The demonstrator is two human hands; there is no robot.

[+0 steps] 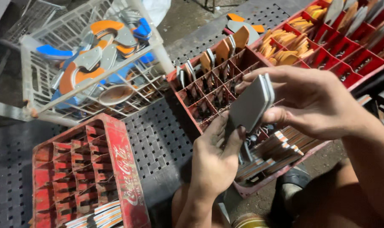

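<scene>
The right hand grips a small stack of flat grey metal plates with rounded corners, its fingers curled over the top edge and the thumb pressed against the lower side, so the stack stands tilted above the middle of the scene. The left hand rises from below, its fingers touching the stack's lower edge and closed loosely around it; whether it also holds something beneath is hard to tell, as that part is in shadow.

Directly behind and under the hands lies a red plastic crate divided into square compartments, with grey and orange flat pieces standing upright in several cells and striped grey-and-orange pieces packed flat in its near end. A second red compartmented crate sits just beyond it to the right, filled with orange pieces and grey blades. At lower left stands a worn red bottle crate, mostly bare cells with a few striped pieces at its bottom corner. Upper left, a white wire-mesh plastic basket holds curved orange, blue and grey parts. All rest on a dark perforated metal table.
</scene>
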